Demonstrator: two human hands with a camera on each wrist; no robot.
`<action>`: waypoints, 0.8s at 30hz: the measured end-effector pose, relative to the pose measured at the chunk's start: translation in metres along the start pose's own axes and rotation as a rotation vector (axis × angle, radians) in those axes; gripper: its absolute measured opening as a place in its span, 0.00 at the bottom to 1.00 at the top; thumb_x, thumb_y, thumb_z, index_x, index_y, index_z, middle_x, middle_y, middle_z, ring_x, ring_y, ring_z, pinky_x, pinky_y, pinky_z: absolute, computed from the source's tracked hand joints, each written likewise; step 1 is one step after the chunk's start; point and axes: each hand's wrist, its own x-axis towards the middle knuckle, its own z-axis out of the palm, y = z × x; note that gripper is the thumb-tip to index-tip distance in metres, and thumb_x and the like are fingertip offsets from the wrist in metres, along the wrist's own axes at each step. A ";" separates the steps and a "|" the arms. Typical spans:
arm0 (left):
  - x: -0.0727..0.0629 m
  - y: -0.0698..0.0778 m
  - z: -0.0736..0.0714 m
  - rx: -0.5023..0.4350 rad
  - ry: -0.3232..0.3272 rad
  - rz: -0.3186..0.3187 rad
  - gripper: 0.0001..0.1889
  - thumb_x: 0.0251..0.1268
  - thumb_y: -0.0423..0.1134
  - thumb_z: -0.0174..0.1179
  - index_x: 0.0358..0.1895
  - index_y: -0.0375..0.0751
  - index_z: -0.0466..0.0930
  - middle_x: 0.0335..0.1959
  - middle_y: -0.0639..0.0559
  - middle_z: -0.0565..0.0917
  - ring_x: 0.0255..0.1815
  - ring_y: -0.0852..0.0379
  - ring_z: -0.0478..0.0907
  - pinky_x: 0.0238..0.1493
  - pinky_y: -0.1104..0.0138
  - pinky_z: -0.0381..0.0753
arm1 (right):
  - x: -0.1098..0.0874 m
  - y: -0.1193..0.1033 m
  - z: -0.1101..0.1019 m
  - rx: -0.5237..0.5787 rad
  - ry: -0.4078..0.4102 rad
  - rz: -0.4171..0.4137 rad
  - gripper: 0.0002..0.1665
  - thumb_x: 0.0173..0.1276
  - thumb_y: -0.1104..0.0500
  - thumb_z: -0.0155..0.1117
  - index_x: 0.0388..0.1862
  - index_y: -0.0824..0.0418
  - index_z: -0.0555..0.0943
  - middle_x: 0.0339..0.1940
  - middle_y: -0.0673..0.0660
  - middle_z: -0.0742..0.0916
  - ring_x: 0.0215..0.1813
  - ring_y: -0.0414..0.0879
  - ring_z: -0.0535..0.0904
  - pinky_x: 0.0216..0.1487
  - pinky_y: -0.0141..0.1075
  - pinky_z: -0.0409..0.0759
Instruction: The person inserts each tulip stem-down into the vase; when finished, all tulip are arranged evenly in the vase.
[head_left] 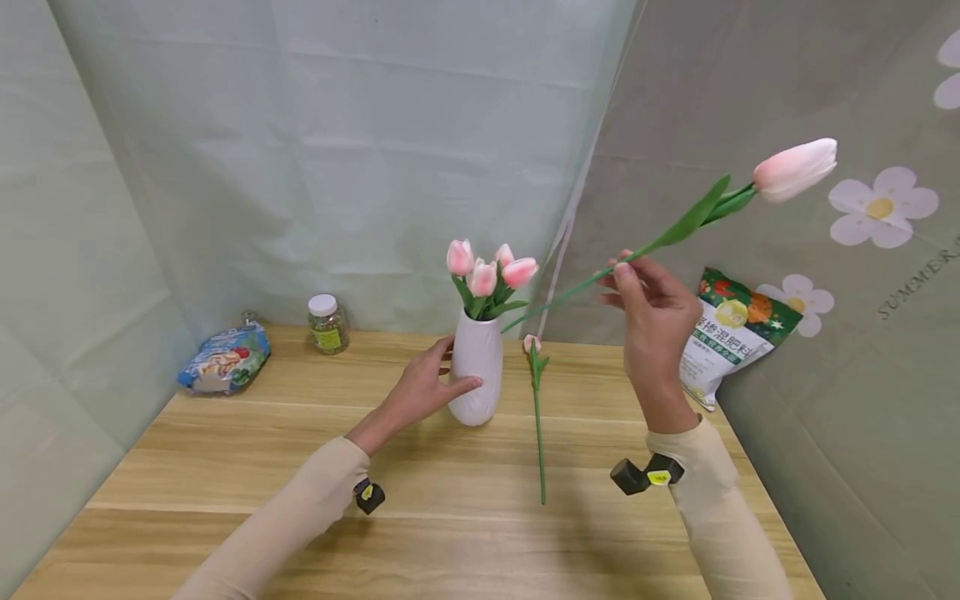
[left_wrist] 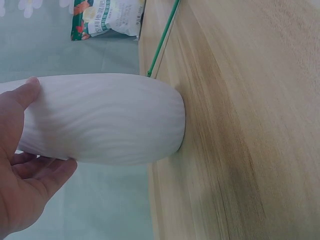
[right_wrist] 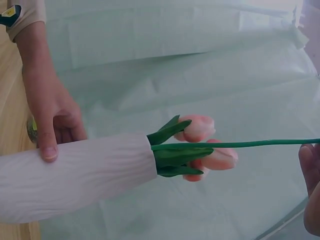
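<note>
A white ribbed vase stands upright on the wooden table, with several pink tulips in its mouth. My left hand grips the vase from the left, thumb across its front and fingers round the far side. In the right wrist view, the thumb of this left hand lies on the vase wall. My right hand pinches the green stem of another tulip, tilted with its bloom up to the right. The stem's lower end meets the vase rim; whether it is inside, I cannot tell.
One tulip lies on the table just right of the vase. At the back left are a blue packet and a jar with a white lid. A green and white bag leans against the right wall.
</note>
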 end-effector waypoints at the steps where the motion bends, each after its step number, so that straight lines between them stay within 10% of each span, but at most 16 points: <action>1: 0.000 0.000 0.000 0.000 -0.001 -0.001 0.46 0.62 0.58 0.71 0.76 0.39 0.63 0.69 0.41 0.76 0.65 0.44 0.78 0.61 0.50 0.84 | 0.001 0.000 0.002 0.005 0.001 -0.004 0.08 0.66 0.73 0.68 0.43 0.73 0.88 0.35 0.62 0.91 0.33 0.47 0.90 0.32 0.35 0.89; 24: 0.000 0.000 0.000 -0.010 0.000 0.009 0.46 0.62 0.58 0.71 0.76 0.38 0.63 0.68 0.40 0.76 0.65 0.43 0.78 0.61 0.48 0.83 | -0.001 0.022 0.023 -0.088 -0.127 -0.017 0.10 0.66 0.74 0.69 0.45 0.81 0.85 0.37 0.56 0.92 0.34 0.44 0.90 0.32 0.35 0.89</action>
